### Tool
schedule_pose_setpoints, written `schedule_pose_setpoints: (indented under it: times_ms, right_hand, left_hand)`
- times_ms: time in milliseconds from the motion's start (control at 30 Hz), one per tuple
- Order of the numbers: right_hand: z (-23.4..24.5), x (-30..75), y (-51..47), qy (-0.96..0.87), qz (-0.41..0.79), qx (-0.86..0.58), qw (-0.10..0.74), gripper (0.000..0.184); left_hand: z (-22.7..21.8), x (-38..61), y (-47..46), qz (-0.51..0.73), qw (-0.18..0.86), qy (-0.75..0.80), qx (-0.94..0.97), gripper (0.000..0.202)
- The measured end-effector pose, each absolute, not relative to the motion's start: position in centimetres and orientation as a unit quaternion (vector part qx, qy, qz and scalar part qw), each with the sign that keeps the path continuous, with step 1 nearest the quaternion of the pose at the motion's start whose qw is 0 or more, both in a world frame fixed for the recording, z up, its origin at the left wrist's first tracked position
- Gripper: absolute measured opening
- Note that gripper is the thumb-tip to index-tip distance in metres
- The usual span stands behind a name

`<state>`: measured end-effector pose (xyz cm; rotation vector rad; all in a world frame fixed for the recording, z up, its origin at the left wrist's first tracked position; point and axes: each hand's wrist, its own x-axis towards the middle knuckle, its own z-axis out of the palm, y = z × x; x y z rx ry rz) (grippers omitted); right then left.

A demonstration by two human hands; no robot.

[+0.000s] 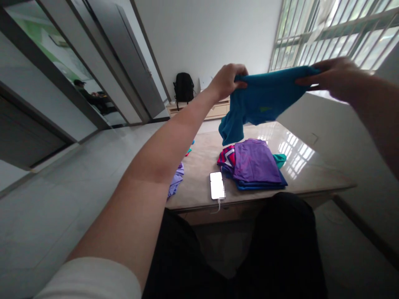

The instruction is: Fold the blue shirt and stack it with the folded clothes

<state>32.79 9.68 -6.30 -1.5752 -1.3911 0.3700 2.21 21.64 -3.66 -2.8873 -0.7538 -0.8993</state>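
Note:
A teal-blue shirt [260,104] hangs in the air above the table, stretched between both hands. My left hand [229,79] is closed on its left top edge. My right hand [333,74] grips the right top edge, fingers pressed on the cloth. Below it on the glossy beige table [305,166] lies a stack of folded clothes [254,164] with a purple garment on top. A white phone [217,185] with a cable lies near the table's front edge.
Lilac and teal cloth [176,177] hangs off the table's left side behind my forearm. A black backpack [183,87] stands on a low cabinet by the far wall. Barred window at the right. A seated person [90,97] shows beyond the glass door, left.

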Motion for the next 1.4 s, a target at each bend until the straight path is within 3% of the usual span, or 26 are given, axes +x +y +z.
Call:
schedule_pose_setpoints:
  times_ms: [67, 167, 333, 433, 533, 767, 1000, 1133, 1267, 1400]
  right_hand:
    - [-6.5, 33.2, 10.7, -0.574, 0.118, -0.669, 0.457, 0.071]
    - [-11.1, 33.7, 12.0, -0.589, 0.080, -0.693, 0.409, 0.054]
    - [-25.7, 33.5, 10.6, -0.632, 0.091, -0.716, 0.281, 0.021]
    - [-34.2, 33.1, 6.9, -0.668, 0.130, -0.706, 0.198, 0.023]
    - [-39.5, 33.0, 2.8, -0.688, 0.142, -0.692, 0.165, 0.020]
    - [-41.1, 30.8, -3.1, -0.677, 0.142, -0.706, 0.150, 0.044]
    - [-41.4, 25.1, -2.8, -0.690, 0.133, -0.702, 0.114, 0.048]
    - [-42.5, 20.6, -0.5, -0.713, 0.212, -0.655, 0.132, 0.055]
    - [-43.7, 15.7, -0.3, -0.755, 0.337, -0.548, 0.130, 0.052]
    - [-45.0, 14.0, -1.5, -0.768, 0.385, -0.501, 0.107, 0.038]
  left_hand:
    - [-4.2, 2.9, 21.5, -0.264, 0.062, -0.248, -0.930, 0.026]
    - [-9.8, 3.9, 20.2, -0.186, 0.103, -0.274, -0.938, 0.026]
    - [-25.2, 5.1, 13.7, -0.104, 0.094, -0.310, -0.940, 0.028]
    - [-33.2, 4.5, 8.3, -0.063, 0.050, -0.300, -0.951, 0.020]
    - [-37.8, 2.2, 4.3, -0.051, 0.007, -0.285, -0.957, 0.015]
    - [-38.1, -10.8, 6.3, -0.056, -0.070, -0.404, -0.910, 0.013]
    - [-37.3, -26.7, 9.8, -0.169, -0.009, -0.692, -0.702, 0.029]
    - [-38.6, -30.2, 8.4, -0.201, -0.001, -0.752, -0.628, 0.035]
    - [-39.4, -30.5, 8.5, -0.208, -0.009, -0.747, -0.631, 0.035]
    - [-39.4, -30.4, 9.3, -0.189, -0.047, -0.731, -0.654, 0.027]
